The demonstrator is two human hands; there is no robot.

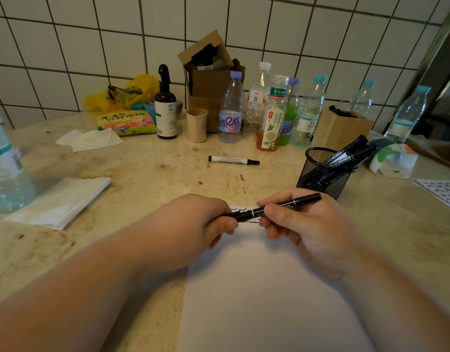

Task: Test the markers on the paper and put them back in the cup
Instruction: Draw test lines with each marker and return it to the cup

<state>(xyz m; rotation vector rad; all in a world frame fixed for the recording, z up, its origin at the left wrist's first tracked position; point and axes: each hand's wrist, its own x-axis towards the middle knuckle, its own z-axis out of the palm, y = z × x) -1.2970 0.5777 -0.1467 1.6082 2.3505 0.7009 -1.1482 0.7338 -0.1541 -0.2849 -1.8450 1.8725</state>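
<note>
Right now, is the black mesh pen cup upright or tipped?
Upright. The black mesh pen cup stands on its base on the counter, rim up, with black markers leaning out over its right edge.

both hands (pixel 193 219) (pixel 302 224) grip black marker (pixel 277 207) over paper (pixel 257 288)

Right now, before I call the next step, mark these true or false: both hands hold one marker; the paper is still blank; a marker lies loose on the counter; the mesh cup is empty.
1. Both hands hold one marker: true. The left hand and right hand grip the black marker over the paper.
2. The paper is blank: false. Squiggles show at its far edge.
3. A marker lies loose on the counter: true, the white-barrelled marker.
4. The mesh cup is empty: false. The mesh cup holds several markers.
</note>
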